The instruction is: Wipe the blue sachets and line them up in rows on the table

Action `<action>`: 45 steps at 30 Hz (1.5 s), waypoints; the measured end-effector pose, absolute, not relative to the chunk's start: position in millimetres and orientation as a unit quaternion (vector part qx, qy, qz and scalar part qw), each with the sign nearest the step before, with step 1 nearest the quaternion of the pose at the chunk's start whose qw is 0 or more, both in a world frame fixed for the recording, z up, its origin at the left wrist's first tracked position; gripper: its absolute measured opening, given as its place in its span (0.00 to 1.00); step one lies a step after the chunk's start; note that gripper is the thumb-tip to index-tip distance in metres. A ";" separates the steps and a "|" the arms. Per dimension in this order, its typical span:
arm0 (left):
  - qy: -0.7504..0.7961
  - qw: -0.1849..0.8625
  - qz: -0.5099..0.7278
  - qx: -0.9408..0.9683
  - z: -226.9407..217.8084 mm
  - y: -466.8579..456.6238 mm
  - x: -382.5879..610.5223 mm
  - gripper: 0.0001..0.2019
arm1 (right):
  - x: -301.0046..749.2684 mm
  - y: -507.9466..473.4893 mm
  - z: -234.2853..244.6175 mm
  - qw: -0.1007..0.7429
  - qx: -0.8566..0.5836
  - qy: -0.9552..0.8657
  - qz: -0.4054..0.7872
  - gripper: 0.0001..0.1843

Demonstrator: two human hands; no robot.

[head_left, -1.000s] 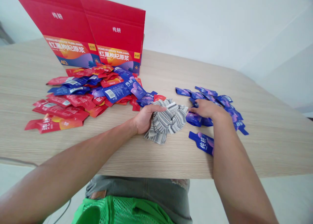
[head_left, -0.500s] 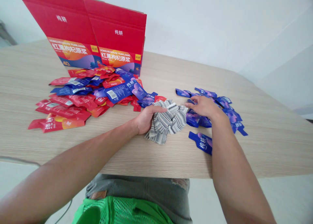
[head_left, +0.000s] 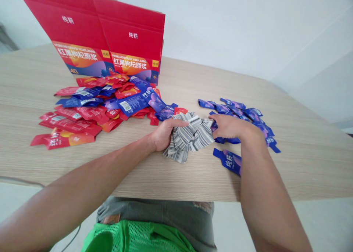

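My left hand point(head_left: 164, 133) is closed on a crumpled grey-and-white striped cloth point(head_left: 190, 137) lying on the wooden table point(head_left: 303, 164). My right hand point(head_left: 230, 127) lies knuckles up just right of the cloth, fingers curled down onto a blue sachet point(head_left: 222, 140) at the near edge of a cluster of blue sachets point(head_left: 249, 114). Its fingertips touch the cloth's right edge. One more blue sachet point(head_left: 228, 161) lies alone nearer the table's front edge, beside my right forearm.
A mixed heap of red and blue sachets point(head_left: 104, 105) spreads left of the cloth. Behind it stand two red printed cartons point(head_left: 132, 42) side by side. A thin cable point(head_left: 16, 180) runs under the table's front left edge.
My right hand has slid left across the blue sachets until its fingers reach the cloth's edge. My left hand and the cloth have stayed in place.
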State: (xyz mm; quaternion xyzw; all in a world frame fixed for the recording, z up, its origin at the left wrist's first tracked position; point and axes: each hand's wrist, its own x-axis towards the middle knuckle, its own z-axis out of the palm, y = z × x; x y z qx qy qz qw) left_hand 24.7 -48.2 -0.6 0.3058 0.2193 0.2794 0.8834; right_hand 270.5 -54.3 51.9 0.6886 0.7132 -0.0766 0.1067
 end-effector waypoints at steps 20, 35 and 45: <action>0.272 0.877 0.314 0.241 6.3 -49.6 26.0 0.15 | 267.3 -40.8 31.9 -0.008 0.733 0.679 0.040 0.26; 0.294 0.866 0.353 0.197 18.6 -55.6 30.4 0.16 | 251.9 -21.6 7.4 -0.023 0.646 0.763 -0.004 0.27; 0.322 0.851 0.382 0.161 16.5 -51.8 31.9 0.19 | 247.5 -14.8 14.1 -0.019 0.717 0.693 0.066 0.23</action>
